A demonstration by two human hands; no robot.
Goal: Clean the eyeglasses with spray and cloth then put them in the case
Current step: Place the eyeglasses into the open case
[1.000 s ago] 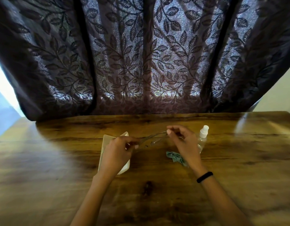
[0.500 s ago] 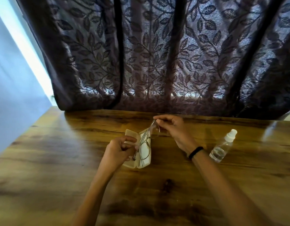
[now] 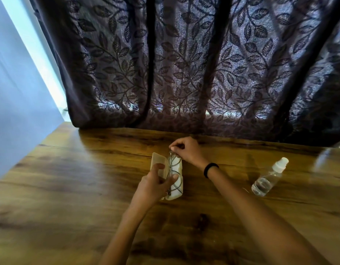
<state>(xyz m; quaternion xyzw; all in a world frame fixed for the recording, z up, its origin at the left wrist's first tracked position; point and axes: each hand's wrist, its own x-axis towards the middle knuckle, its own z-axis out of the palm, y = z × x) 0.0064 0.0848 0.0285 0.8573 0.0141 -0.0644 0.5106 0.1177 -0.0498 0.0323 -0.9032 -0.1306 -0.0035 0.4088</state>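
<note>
A cream eyeglass case point(image 3: 158, 163) lies open on the wooden table point(image 3: 69, 188). Thin wire-framed eyeglasses point(image 3: 174, 169) lie folded in its white-lined right half. My left hand point(image 3: 155, 185) holds the near end of the glasses, thumb on the frame and fingers over the case's lid half. My right hand point(image 3: 186, 152) pinches the far end of the frame above the case's far edge. A clear spray bottle point(image 3: 268, 177) with a white cap lies tilted on the table to the right. The cloth is hidden from view.
A dark leaf-patterned curtain point(image 3: 184, 73) hangs right behind the table's far edge. A pale wall point(image 3: 16, 111) stands beyond the table's left edge. A black band point(image 3: 210, 169) circles my right wrist.
The glasses went from being held spread in the air right of the case to lying inside the open case. Both hands followed them down. The head turned left, so the cloth dropped out of sight.
</note>
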